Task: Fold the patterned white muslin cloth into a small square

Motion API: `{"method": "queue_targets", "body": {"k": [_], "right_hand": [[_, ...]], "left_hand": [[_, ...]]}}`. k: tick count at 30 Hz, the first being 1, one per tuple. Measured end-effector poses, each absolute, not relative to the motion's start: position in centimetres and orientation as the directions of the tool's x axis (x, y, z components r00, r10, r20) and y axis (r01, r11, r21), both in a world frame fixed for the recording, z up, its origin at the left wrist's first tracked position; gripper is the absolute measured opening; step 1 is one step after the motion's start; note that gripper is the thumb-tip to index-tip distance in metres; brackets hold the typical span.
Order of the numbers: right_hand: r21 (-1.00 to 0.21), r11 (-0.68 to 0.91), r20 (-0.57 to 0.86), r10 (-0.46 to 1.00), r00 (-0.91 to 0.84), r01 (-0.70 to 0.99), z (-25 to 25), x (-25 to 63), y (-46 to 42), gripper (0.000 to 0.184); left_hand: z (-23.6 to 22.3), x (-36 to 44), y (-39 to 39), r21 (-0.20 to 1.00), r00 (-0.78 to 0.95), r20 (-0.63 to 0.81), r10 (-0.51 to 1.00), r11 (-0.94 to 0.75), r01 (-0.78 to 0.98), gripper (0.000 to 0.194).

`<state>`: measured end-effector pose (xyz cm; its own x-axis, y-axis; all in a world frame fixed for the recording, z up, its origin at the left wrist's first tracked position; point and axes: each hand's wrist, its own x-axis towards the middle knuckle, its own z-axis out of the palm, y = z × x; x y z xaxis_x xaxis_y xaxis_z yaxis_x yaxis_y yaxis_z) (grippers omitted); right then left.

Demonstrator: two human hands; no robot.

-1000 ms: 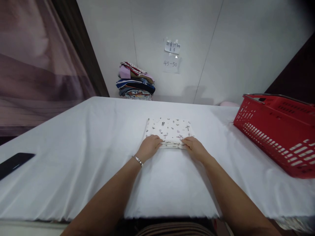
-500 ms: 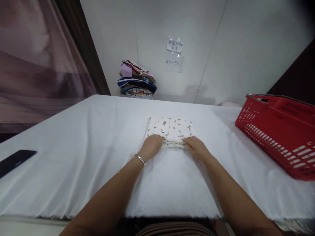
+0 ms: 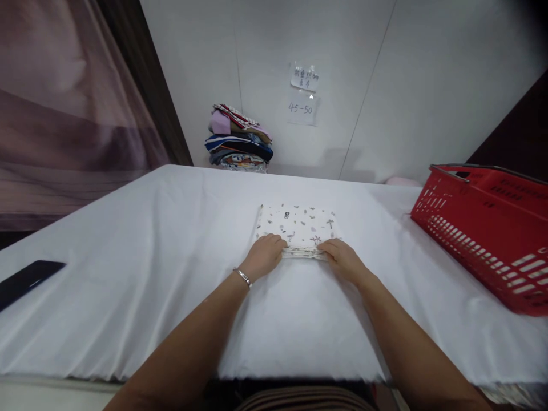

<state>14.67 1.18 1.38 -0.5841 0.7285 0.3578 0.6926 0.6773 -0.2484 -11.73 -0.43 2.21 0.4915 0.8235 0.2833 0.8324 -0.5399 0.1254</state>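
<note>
A folded white cloth (image 3: 299, 224) with small printed plants and figures lies flat on the white-covered table (image 3: 188, 257). Its several layers show along the near edge. At the near left corner, my left hand (image 3: 266, 253), with a silver bracelet at the wrist, is closed on the cloth's edge. My right hand (image 3: 342, 260) grips the near right corner in the same manner, fingers on top. Both thumbs are partly hidden, and the cloth's underside is out of sight.
A red plastic basket (image 3: 483, 228) stands at the right. On the left lies a dark phone-like slab (image 3: 29, 279). Behind the table's far edge rises a stack of folded fabrics (image 3: 240, 140). Paper notes (image 3: 303, 108) hang on the wall, and a pinkish curtain (image 3: 72, 114) is at far left.
Hardly anything differs. The near edge of the cloth's top layer sits slightly closer to me, and both hands keep their hold at the corners.
</note>
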Motion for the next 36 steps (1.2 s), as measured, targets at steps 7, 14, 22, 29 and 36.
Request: {"method": "queue_targets", "body": {"k": [7,14,22,29,36], "right_hand": [[-0.29,0.696,0.348,0.716,-0.605,0.657,1.5,14.7,1.2,0.034],[-0.359,0.682,0.349,0.732,-0.586,0.638,1.6,14.7,1.2,0.033],[-0.436,0.632,0.302,0.773,-0.557,0.641,1.5,14.8,0.9,0.027],[-0.431,0.592,0.305,0.806,-0.507,0.681,1.2,14.8,0.9,0.033],[-0.433,0.592,0.292,0.806,-0.515,0.68,1.2,14.6,0.9,0.026]], "left_hand": [[2.0,-11.8,-0.6,0.172,0.478,0.314,0.82,-0.544,0.821,0.023],[3.2,-14.4,-1.3,0.297,0.351,0.327,0.878,-0.448,0.843,0.016],[1.5,-19.8,-2.4,0.799,-0.223,0.132,0.966,0.03,0.601,0.021],[0.6,-17.7,-2.4,0.851,-0.13,0.112,0.985,-0.028,0.524,0.043],[1.4,-16.4,-3.1,0.728,-0.182,0.163,0.97,0.006,0.686,0.026]]}}
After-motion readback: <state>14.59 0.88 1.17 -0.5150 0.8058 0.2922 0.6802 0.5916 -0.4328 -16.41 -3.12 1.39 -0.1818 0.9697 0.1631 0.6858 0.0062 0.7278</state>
